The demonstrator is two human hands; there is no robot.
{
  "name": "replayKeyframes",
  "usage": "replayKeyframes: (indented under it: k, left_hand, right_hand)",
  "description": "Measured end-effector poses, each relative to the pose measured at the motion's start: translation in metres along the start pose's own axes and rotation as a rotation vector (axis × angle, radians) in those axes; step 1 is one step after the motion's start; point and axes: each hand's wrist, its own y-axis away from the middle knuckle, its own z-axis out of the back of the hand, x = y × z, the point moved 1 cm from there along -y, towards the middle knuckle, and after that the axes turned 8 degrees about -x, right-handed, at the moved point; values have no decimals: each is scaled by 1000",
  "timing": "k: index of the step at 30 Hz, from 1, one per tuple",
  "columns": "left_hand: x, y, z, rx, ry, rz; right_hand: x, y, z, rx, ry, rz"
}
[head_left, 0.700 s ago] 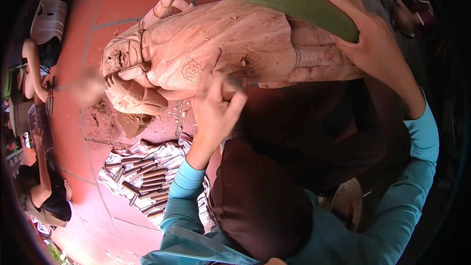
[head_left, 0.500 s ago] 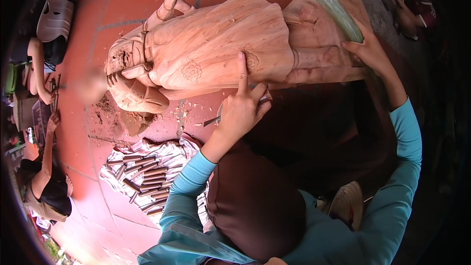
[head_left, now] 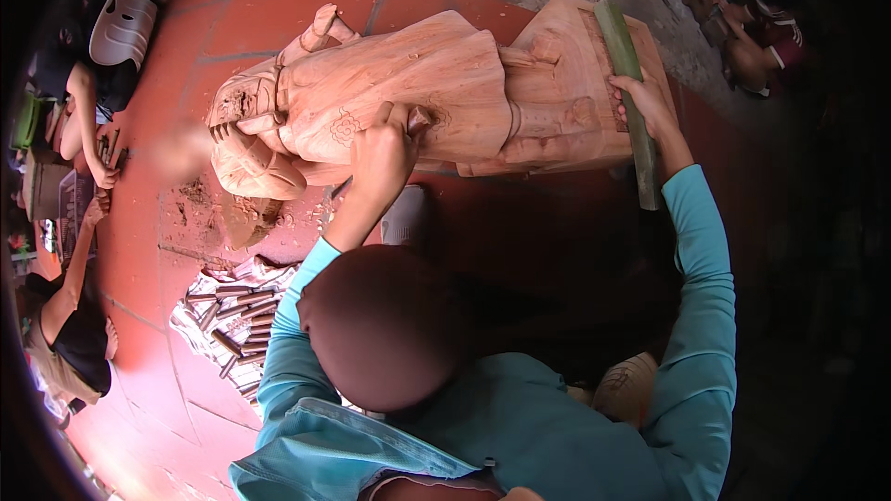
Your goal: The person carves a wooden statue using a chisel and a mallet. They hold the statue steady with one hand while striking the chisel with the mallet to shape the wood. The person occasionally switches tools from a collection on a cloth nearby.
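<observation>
A carved wooden statue (head_left: pixel 399 83) of a robed figure lies on its back across the floor, its feet and square base to the right. My left hand (head_left: pixel 382 156) rests over the robe's near side by a cloud-shaped carving (head_left: pixel 344 126). It is closed round a chisel (head_left: pixel 420 120), whose wooden handle end sticks out past the fingers; most of the blade is hidden. My right hand (head_left: pixel 650 113), at the statue's base, grips a long greenish wooden stick (head_left: pixel 616 44) round its middle. The stick stands nearly lengthwise in view, crossing the base.
Several dark-handled carving tools (head_left: pixel 243 311) lie on a striped cloth (head_left: pixel 200 320) at lower left. Wood shavings and a brown block (head_left: pixel 249 221) are near the statue's head. Other people work at the left and upper right. A grey clog (head_left: pixel 124 23) shows at upper left.
My left hand moved left and up, and its pointing index finger curled in. My right hand shifted left and lower with the stick, which swung from a slant to nearly upright.
</observation>
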Motion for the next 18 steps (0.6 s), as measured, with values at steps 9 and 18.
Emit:
replayKeyframes:
  k: [9,18]
  left_hand:
    - [-9,7,-11,163,-232,-512]
    - [-44,-31,46,406,657,-389]
  right_hand:
    - [-1,-1,-1,-24,35,59]
    - [-6,-7,3,-43,122,102]
